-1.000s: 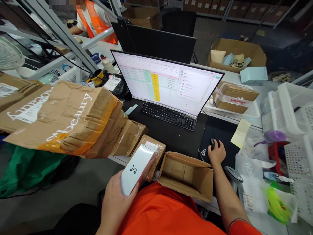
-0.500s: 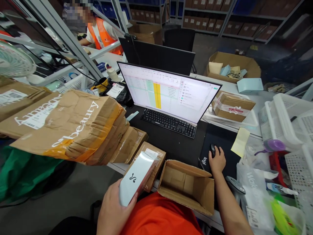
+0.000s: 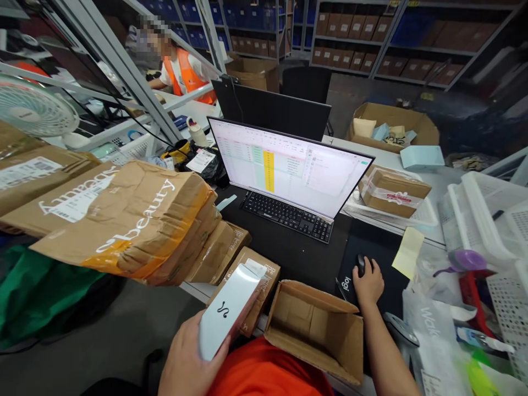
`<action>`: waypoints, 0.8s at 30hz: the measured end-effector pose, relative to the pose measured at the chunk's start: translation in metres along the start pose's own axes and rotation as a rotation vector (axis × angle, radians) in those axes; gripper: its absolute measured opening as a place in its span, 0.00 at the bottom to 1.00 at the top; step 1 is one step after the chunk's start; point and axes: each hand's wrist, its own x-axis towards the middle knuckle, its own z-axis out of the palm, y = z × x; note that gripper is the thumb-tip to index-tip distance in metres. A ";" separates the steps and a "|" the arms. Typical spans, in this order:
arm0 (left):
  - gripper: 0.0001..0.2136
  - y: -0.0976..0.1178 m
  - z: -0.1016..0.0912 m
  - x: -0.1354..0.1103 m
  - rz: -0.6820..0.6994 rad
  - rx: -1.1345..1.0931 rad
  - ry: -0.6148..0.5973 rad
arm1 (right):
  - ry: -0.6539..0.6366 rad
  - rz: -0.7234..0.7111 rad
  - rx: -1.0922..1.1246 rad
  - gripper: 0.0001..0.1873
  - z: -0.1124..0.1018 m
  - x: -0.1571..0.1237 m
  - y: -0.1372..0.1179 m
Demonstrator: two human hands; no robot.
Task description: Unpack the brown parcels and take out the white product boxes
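My left hand (image 3: 187, 355) is closed around a slim white box (image 3: 226, 311) with a black squiggle on its face, held tilted near my lap. Beneath its far end lies a brown carton (image 3: 268, 275) with printed lettering. On the dark mouse pad (image 3: 390, 258), my right hand (image 3: 369, 283) rests with its fingers curved over a black computer mouse (image 3: 361, 265). An open, empty cardboard box (image 3: 348, 346) sits between my two arms at the desk's front edge. Ahead of it are a black keyboard (image 3: 289, 215) and a lit monitor (image 3: 284, 165) showing a spreadsheet.
Taped cartons (image 3: 136, 220) are stacked at the left. At the right are a handheld scanner (image 3: 400, 330), a yellow note (image 3: 407, 252), a purple scoop (image 3: 466, 261) and white baskets (image 3: 482, 214). A person in an orange vest (image 3: 187, 74) sits beyond the metal frame.
The view has tilted slightly, so the far shelves and desk items appear lower. Part of the panel at the screen's right now looks paler. Both hands keep their holds.
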 end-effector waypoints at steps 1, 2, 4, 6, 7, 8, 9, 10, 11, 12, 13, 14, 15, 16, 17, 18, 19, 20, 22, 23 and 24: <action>0.30 -0.003 0.001 0.000 0.013 -0.012 -0.001 | -0.010 0.002 -0.008 0.28 0.000 0.000 0.000; 0.31 -0.005 0.003 -0.001 0.029 -0.022 0.004 | -0.016 0.002 -0.015 0.28 0.000 0.000 -0.001; 0.31 -0.010 0.006 -0.002 0.046 -0.028 0.012 | -0.013 -0.003 -0.020 0.29 -0.001 0.000 -0.001; 0.31 -0.013 0.008 -0.003 0.056 -0.020 0.012 | 0.018 -0.009 -0.010 0.30 0.000 0.000 -0.001; 0.30 -0.014 0.009 -0.003 0.061 -0.015 0.013 | 0.039 -0.011 0.000 0.30 0.000 0.000 0.000; 0.30 -0.015 0.010 -0.004 0.066 -0.010 0.016 | 0.057 -0.014 0.011 0.30 0.001 0.000 0.000; 0.30 -0.015 0.010 -0.004 0.073 -0.006 0.021 | 0.070 -0.018 0.020 0.29 0.001 0.000 0.000; 0.30 -0.015 0.011 -0.004 0.080 -0.002 0.026 | 0.077 -0.020 0.027 0.28 0.002 0.000 0.001; 0.30 -0.015 0.012 -0.004 0.085 0.002 0.031 | 0.079 -0.023 0.031 0.27 0.002 0.000 0.001; 0.30 -0.015 0.012 -0.004 0.087 0.007 0.030 | 0.076 -0.026 0.034 0.26 0.002 0.000 0.002; 0.30 -0.015 0.012 -0.004 0.088 0.012 0.028 | 0.073 -0.026 0.036 0.25 0.003 0.000 0.002; 0.30 -0.015 0.012 -0.004 0.088 0.018 0.027 | 0.072 -0.026 0.039 0.25 0.003 0.000 0.002; 0.30 -0.015 0.012 -0.004 0.088 0.021 0.030 | 0.072 -0.024 0.041 0.26 0.002 0.000 0.002; 0.30 -0.015 0.011 -0.005 0.089 0.022 0.036 | 0.074 -0.023 0.042 0.26 0.002 0.000 0.001; 0.30 -0.015 0.011 -0.005 0.091 0.022 0.042 | 0.075 -0.023 0.041 0.26 0.002 0.000 0.001; 0.30 -0.014 0.010 -0.005 0.094 0.021 0.044 | 0.078 -0.024 0.038 0.26 0.002 0.000 0.001; 0.30 -0.014 0.010 -0.005 0.096 0.021 0.045 | 0.080 -0.027 0.034 0.27 0.001 0.000 0.000; 0.30 -0.014 0.010 -0.005 0.096 0.022 0.044 | 0.082 -0.031 0.029 0.27 0.001 0.000 0.000; 0.30 -0.014 0.010 -0.005 0.095 0.027 0.046 | 0.090 -0.038 0.024 0.28 0.001 -0.001 0.000; 0.30 -0.014 0.010 -0.005 0.095 0.026 0.046 | 0.094 -0.039 0.025 0.28 0.001 -0.001 0.000; 0.30 -0.014 0.010 -0.005 0.095 0.023 0.045 | 0.098 -0.037 0.027 0.28 0.001 0.000 0.001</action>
